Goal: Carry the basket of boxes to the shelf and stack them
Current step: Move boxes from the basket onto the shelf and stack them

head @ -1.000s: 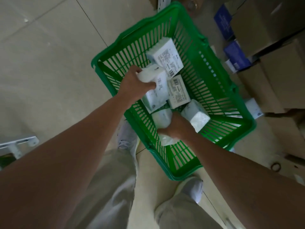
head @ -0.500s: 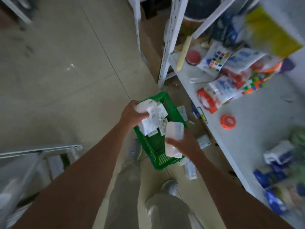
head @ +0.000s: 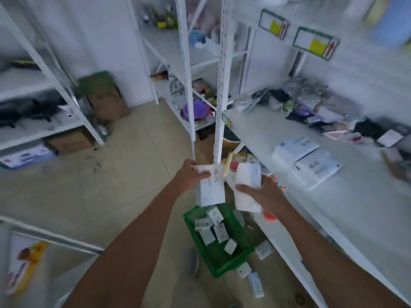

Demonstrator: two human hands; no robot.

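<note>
A green basket (head: pixel 193 232) stands on the floor below my hands, with several small white boxes (head: pixel 214 215) lying in it. My left hand (head: pixel 190 174) grips a stack of white boxes (head: pixel 211 190) raised well above the basket. Beside it, my right hand (head: pixel 259 193) holds other white boxes (head: pixel 248 177) at about the same height. Both hands hover near the front edge of the white shelf (head: pixel 355 207) on my right.
White packs (head: pixel 305 160) and mixed goods lie on the right shelf, with price tags (head: pixel 315 43) above. A white upright post (head: pixel 221 96) stands just behind my hands. A few boxes (head: pixel 255 283) lie on the floor by the basket. More racks and cardboard boxes line the left and back.
Both hands have lifted their boxes out of the basket and risen to shelf height. My view has tilted up from the basket to the shelves.
</note>
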